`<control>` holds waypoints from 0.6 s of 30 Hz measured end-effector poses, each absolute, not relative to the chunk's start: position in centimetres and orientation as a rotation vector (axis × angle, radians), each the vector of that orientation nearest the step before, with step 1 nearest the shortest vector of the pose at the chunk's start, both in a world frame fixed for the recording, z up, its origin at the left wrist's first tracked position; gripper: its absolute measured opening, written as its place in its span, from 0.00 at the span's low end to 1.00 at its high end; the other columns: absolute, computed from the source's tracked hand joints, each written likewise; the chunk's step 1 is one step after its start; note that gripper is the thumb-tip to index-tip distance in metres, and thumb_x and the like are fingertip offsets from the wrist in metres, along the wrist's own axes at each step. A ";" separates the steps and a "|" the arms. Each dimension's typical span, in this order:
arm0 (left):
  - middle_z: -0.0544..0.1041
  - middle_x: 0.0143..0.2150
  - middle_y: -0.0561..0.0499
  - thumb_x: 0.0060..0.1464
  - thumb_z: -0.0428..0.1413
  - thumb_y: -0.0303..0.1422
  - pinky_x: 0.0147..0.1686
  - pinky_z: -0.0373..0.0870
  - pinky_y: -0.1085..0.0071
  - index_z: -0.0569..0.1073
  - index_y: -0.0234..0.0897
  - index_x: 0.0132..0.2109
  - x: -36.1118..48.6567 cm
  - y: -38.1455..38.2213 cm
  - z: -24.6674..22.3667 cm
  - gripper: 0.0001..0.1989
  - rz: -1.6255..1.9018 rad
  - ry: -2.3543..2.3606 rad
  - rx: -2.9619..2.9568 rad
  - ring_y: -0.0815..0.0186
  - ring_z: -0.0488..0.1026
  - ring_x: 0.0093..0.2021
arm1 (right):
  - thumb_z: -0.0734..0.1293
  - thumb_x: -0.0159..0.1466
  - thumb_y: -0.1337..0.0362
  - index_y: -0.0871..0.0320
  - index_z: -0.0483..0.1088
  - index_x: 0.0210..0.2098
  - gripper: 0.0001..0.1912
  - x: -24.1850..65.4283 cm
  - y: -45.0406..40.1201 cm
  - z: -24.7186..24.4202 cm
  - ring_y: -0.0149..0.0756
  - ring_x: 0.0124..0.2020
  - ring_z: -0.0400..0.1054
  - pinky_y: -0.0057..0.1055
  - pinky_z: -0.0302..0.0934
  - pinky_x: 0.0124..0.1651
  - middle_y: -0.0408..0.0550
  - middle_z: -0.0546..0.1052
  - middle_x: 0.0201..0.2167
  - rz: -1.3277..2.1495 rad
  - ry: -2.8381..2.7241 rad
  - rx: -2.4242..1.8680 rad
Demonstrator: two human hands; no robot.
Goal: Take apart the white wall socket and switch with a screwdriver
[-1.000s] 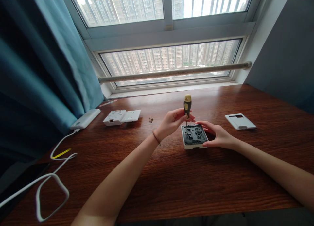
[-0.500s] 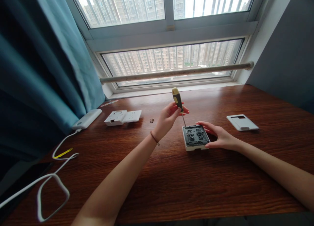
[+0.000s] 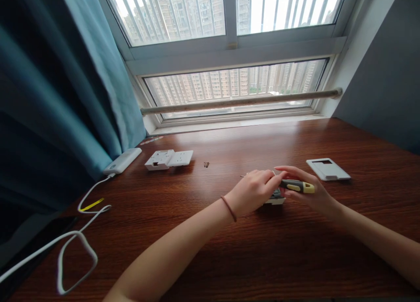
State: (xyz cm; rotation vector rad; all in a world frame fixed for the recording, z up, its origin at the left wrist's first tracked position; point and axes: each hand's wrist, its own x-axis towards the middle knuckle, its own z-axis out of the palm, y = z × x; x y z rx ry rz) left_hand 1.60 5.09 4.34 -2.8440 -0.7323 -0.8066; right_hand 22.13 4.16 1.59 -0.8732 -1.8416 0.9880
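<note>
My left hand (image 3: pixel 254 188) is closed palm down over the wall switch, with a screwdriver (image 3: pixel 297 186) in its grip. The dark grey and yellow handle points right, in front of my right hand, and what looks like the shaft's thin tip shows left of my fingers. Only the front corner of the white and dark grey wall switch (image 3: pixel 276 200) is visible below my left hand. My right hand (image 3: pixel 311 190) is round the switch's right side, fingers at the back and thumb nearer the front; the handle partly hides them. Any contact at the fingertips is hidden.
Several small screws (image 3: pixel 206 164) lie on the wooden table (image 3: pixel 210 258) left of the switch. Beyond them sits a white socket box with its plate (image 3: pixel 169 159). A white cover frame (image 3: pixel 328 169) is at right. A white power strip (image 3: pixel 123 160) with a cable (image 3: pixel 77 236) occupies the left.
My left hand has come down and right over the switch, and the screwdriver has swung from upright to nearly level. My right hand stays at the switch's right side. The view has shifted slightly.
</note>
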 end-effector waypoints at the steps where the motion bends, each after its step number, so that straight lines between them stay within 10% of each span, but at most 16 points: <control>1: 0.73 0.35 0.48 0.61 0.42 0.32 0.35 0.68 0.71 0.66 0.35 0.48 1.8 4.8 4.1 0.12 -0.796 -0.752 -2.829 0.67 0.71 0.35 | 0.71 0.53 0.64 0.47 0.64 0.50 0.26 22.0 4.0 1.6 0.32 0.32 0.69 0.25 0.65 0.35 0.41 0.72 0.34 1.015 -1.805 -0.872; 12: 0.75 0.42 0.46 0.57 0.49 0.35 0.41 0.69 0.73 0.71 0.34 0.40 -0.3 7.8 5.6 0.11 -1.430 -1.145 -2.712 0.68 0.72 0.41 | 0.70 0.54 0.61 0.52 0.74 0.33 0.06 21.6 5.4 0.5 0.31 0.34 0.71 0.28 0.67 0.40 0.41 0.76 0.34 1.408 -1.020 -0.731; 18: 0.78 0.33 0.46 0.51 0.51 0.31 0.40 0.68 0.71 0.75 0.33 0.36 -7.5 13.7 5.6 0.10 -0.831 -2.056 -2.275 0.63 0.74 0.36 | 0.72 0.51 0.64 0.53 0.72 0.25 0.04 23.2 7.5 0.1 0.25 0.23 0.67 0.21 0.67 0.27 0.39 0.75 0.26 1.472 -0.729 -0.794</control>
